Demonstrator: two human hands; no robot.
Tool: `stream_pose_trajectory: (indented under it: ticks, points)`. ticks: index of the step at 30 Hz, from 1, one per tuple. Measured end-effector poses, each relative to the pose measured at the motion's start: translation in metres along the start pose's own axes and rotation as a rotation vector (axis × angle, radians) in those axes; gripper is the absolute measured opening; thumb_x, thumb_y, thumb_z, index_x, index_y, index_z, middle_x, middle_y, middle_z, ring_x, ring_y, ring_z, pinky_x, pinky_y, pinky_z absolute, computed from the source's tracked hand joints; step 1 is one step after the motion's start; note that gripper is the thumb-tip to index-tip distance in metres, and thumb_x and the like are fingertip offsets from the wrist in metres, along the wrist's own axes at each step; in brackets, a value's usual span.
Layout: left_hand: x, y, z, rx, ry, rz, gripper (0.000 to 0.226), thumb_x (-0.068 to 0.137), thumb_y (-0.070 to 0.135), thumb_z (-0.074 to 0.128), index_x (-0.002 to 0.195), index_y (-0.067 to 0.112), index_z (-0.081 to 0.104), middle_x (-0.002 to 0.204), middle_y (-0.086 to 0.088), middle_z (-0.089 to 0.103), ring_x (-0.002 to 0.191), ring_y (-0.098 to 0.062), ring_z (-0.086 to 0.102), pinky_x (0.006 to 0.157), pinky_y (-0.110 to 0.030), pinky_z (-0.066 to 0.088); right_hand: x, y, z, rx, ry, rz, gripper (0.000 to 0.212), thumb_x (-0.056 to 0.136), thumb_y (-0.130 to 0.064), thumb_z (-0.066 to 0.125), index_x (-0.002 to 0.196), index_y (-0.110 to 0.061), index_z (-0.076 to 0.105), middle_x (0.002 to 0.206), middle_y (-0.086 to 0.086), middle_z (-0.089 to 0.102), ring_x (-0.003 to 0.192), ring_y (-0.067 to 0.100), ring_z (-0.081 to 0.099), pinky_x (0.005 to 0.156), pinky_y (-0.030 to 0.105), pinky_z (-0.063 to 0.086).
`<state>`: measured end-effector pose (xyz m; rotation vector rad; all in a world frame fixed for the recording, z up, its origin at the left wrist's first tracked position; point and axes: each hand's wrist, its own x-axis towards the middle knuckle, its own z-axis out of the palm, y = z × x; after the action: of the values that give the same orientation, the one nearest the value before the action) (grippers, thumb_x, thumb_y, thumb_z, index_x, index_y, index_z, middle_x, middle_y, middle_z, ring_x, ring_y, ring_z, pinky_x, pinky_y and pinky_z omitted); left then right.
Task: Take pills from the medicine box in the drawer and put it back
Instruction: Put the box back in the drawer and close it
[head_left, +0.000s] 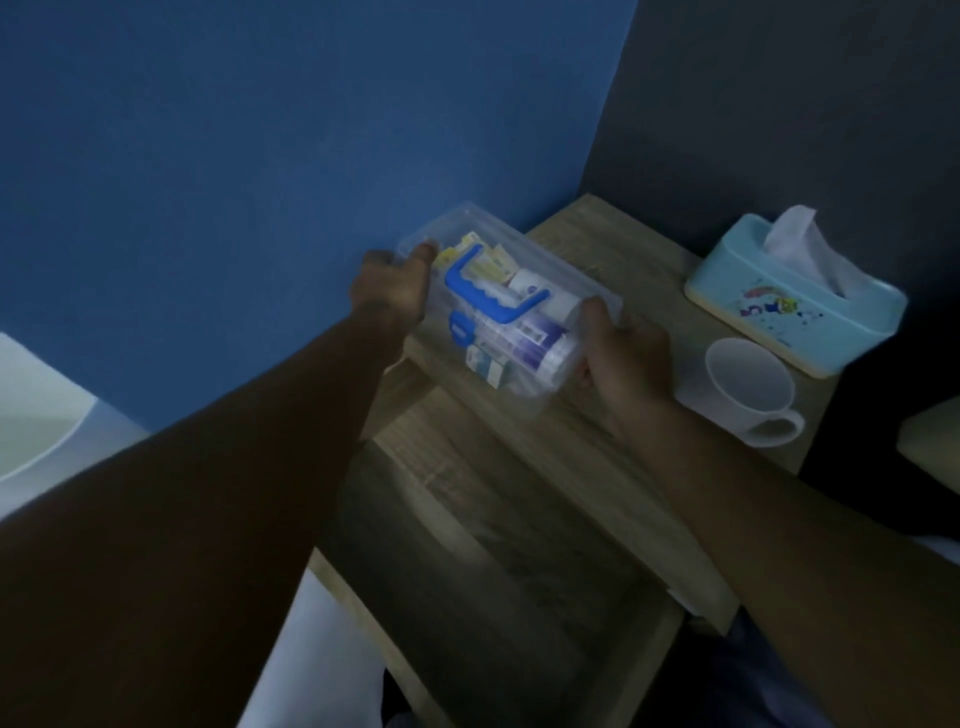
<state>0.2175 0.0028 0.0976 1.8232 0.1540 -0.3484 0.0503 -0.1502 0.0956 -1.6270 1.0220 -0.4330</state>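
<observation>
A clear plastic medicine box (511, 291) with a blue handle and blue latch is held between both hands over the left part of the wooden nightstand top (618, 249). Packets and a white and purple bottle show through its lid. My left hand (395, 288) grips its far left end, thumb on the lid. My right hand (626, 358) grips its near right end. Below, the wooden drawer (498, 587) stands pulled out, its dark inside showing nothing I can make out.
A white mug (753, 389) stands on the nightstand right of my right hand. Behind it sits a light blue tissue box (795, 306) with a tissue sticking up. A blue wall lies to the left, a dark wall behind.
</observation>
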Motion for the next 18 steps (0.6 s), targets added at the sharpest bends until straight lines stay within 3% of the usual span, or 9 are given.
stream_pose_trajectory:
  ticks: [2,3,6,7,9,11,14,18]
  points:
    - [-0.003,0.004,-0.006,-0.045,-0.049,-0.033,0.064,0.080,0.054,0.067,0.126,0.011,0.057,0.123,-0.011,0.061,0.094,-0.025,0.066,0.088,-0.044,0.060,-0.002,-0.008,-0.002,0.011,0.015,0.057,0.045,0.082,-0.051,0.064,0.109,-0.016,0.072,0.094,0.001,0.077,0.076,0.013,0.075,0.053,0.023,0.053]
    - [-0.007,0.004,-0.010,-0.048,-0.064,-0.040,0.062,0.081,0.052,0.066,0.126,0.011,0.058,0.123,-0.011,0.062,0.094,-0.025,0.066,0.089,-0.045,0.059,-0.002,-0.012,-0.006,-0.004,0.018,0.073,0.042,0.080,-0.050,0.066,0.103,-0.015,0.073,0.090,0.001,0.076,0.072,0.012,0.075,0.052,0.022,0.053]
    - [-0.025,-0.003,-0.020,-0.053,-0.050,-0.045,0.056,0.087,0.047,0.060,0.126,0.007,0.057,0.122,-0.014,0.062,0.099,-0.030,0.067,0.093,-0.051,0.056,-0.013,-0.023,-0.023,-0.013,-0.064,0.125,0.028,0.075,-0.042,0.075,0.083,-0.015,0.072,0.073,-0.001,0.075,0.048,0.003,0.070,0.032,0.014,0.043]
    - [-0.033,-0.005,-0.024,-0.055,-0.026,-0.041,0.054,0.087,0.047,0.060,0.124,0.007,0.057,0.120,-0.014,0.062,0.100,-0.032,0.066,0.094,-0.050,0.056,-0.018,-0.023,-0.028,-0.011,-0.119,0.137,0.027,0.074,-0.039,0.077,0.084,-0.014,0.073,0.075,0.000,0.077,0.052,0.004,0.072,0.034,0.016,0.047]
    - [-0.050,-0.007,-0.033,-0.050,0.031,-0.026,0.054,0.084,0.048,0.062,0.120,0.007,0.059,0.115,-0.013,0.061,0.100,-0.031,0.065,0.094,-0.047,0.056,-0.030,-0.023,-0.039,0.015,-0.208,0.136,0.028,0.076,-0.034,0.080,0.091,-0.011,0.075,0.082,0.004,0.079,0.069,0.014,0.078,0.057,0.030,0.064]
    - [-0.068,-0.005,-0.047,-0.040,0.050,-0.020,0.062,0.077,0.052,0.063,0.120,0.007,0.061,0.120,-0.014,0.063,0.103,-0.032,0.065,0.094,-0.046,0.056,-0.047,-0.021,-0.048,0.052,-0.278,0.142,0.030,0.079,-0.031,0.080,0.099,-0.010,0.074,0.092,0.006,0.080,0.079,0.018,0.079,0.075,0.037,0.065]
    - [-0.098,-0.003,-0.068,0.030,0.047,-0.006,0.072,0.073,0.066,0.061,0.115,0.007,0.062,0.113,-0.016,0.066,0.102,-0.033,0.068,0.094,-0.046,0.056,-0.077,-0.014,-0.062,0.071,-0.352,0.159,0.032,0.083,-0.031,0.078,0.107,-0.011,0.071,0.097,0.006,0.079,0.077,0.014,0.079,0.069,0.030,0.063]
    - [-0.133,-0.013,-0.088,0.199,0.052,0.015,0.055,0.074,0.071,0.064,0.080,0.016,0.059,0.082,-0.007,0.067,0.089,-0.030,0.072,0.090,-0.045,0.058,-0.123,0.005,-0.070,0.077,-0.321,0.197,0.032,0.082,-0.034,0.079,0.107,-0.015,0.071,0.092,0.002,0.080,0.074,0.011,0.078,0.062,0.027,0.062]
